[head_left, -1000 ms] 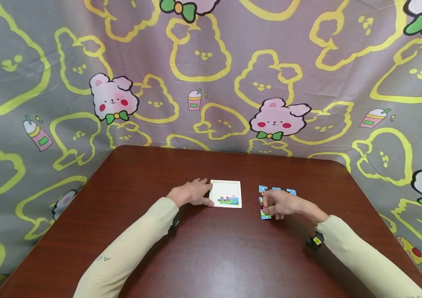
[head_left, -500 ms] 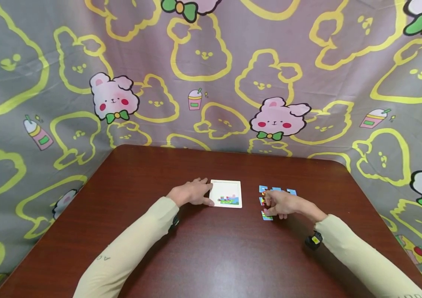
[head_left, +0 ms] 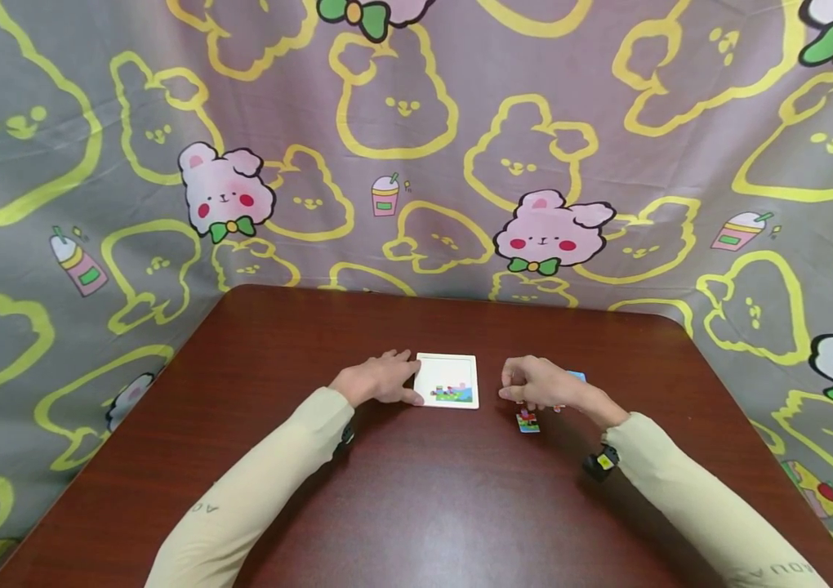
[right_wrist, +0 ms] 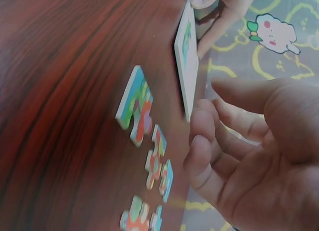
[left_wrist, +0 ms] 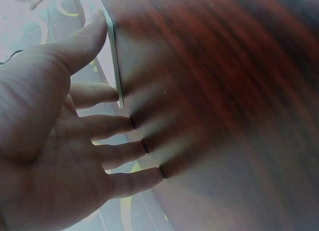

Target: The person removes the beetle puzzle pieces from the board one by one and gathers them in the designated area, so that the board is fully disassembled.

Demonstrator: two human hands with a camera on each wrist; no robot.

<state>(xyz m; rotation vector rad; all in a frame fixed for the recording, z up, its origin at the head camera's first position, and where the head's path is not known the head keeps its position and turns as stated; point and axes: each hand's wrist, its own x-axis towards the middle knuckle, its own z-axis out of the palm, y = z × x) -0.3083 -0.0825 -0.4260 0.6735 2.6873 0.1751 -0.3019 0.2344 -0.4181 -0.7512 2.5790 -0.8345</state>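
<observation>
A white square puzzle tray [head_left: 440,371] lies on the table, with joined colourful puzzle pieces [head_left: 455,394] at its lower right. My left hand [head_left: 381,380] rests at the tray's left edge. In the left wrist view its fingers [left_wrist: 114,126] are extended, with thumb and index against the tray edge. My right hand [head_left: 547,382] is above the loose pieces, right of the tray. Its fingers bend loosely, and nothing shows between them in the right wrist view. A loose puzzle piece [right_wrist: 135,104] lies on the table below that hand.
Several more loose pieces lie around the right hand, including a small piece [right_wrist: 155,161] and a blue piece [head_left: 575,376] partly hidden behind it. The brown wooden table [head_left: 416,506] ends at a patterned curtain [head_left: 453,82].
My right hand has risen off the loose pieces and shifted left toward the tray. The front loose piece is now uncovered and shows more of its picture. My left hand stays at the tray.
</observation>
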